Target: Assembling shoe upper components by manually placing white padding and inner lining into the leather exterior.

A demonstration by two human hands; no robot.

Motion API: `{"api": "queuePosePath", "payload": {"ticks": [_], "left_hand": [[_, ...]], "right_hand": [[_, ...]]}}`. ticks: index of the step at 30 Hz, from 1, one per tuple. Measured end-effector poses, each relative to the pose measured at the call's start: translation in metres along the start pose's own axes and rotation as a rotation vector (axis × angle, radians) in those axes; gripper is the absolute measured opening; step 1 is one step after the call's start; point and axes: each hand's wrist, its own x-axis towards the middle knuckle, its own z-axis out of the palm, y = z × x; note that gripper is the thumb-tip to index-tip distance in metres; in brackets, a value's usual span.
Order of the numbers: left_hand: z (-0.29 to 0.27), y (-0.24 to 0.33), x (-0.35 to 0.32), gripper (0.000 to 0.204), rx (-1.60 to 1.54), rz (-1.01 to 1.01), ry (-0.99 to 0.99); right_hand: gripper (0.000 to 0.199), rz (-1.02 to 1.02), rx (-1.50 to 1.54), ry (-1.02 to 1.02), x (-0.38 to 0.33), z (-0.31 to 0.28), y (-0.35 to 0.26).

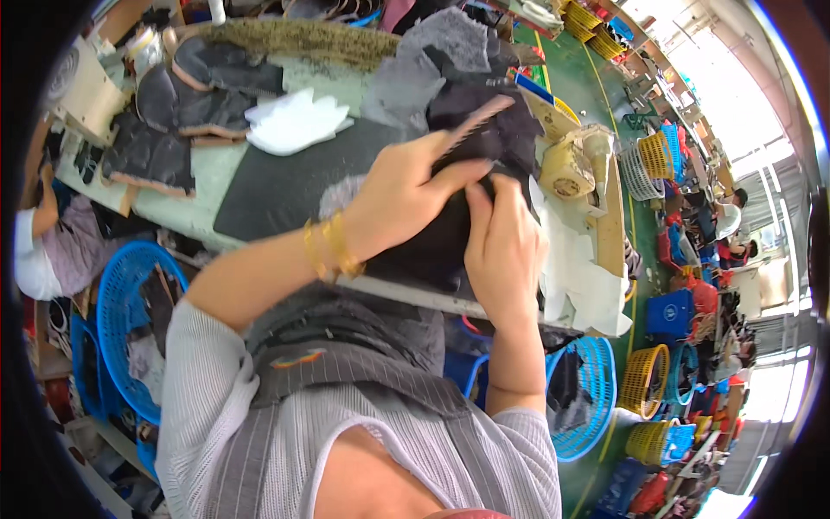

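A black, soft sheet-like piece (510,130), leather or fabric, lies bunched at the right end of the worktable. My left hand (406,190), with gold bracelets on its wrist, is closed on it, its thumb toward the right. A pinkish-tan strip with a toothed edge (484,121) sticks up past the left fingers; it may be the piece's turned edge. Close beside, my right hand (510,242) pinches the same black piece, fingers bent, fingertips almost meeting the left thumb. What lies between the fingertips is hidden.
Black padded pieces with tan edges (186,95) lie at the table's left, near stacked white cut shapes (298,121). Grey fuzzy material (445,39) sits at the back. A wrapped yellowish roll (571,169) stands right. Blue baskets (130,320) flank me; another person's arm (45,203) shows far left.
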Motion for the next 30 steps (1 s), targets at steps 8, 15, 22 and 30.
{"api": "queuePosePath", "payload": {"ticks": [8, 15, 22, 30], "left_hand": [[-0.004, -0.012, -0.013, 0.039, -0.226, -0.093, -0.437], [-0.019, 0.001, -0.039, 0.03, -0.178, -0.262, -0.57], [-0.024, 0.015, -0.023, 0.033, 0.196, 0.076, -0.429], [-0.083, 0.027, -0.022, 0.06, -0.014, -0.022, -0.892]], "right_hand": [[0.039, 0.396, 0.416, 0.27, 0.002, 0.008, 0.048], [0.036, 0.732, 0.918, 0.401, 0.008, -0.002, 0.056], [0.04, -0.001, -0.372, 0.406, 0.004, -0.011, 0.063], [0.065, 0.004, 0.369, -0.331, -0.019, -0.021, 0.034]]}}
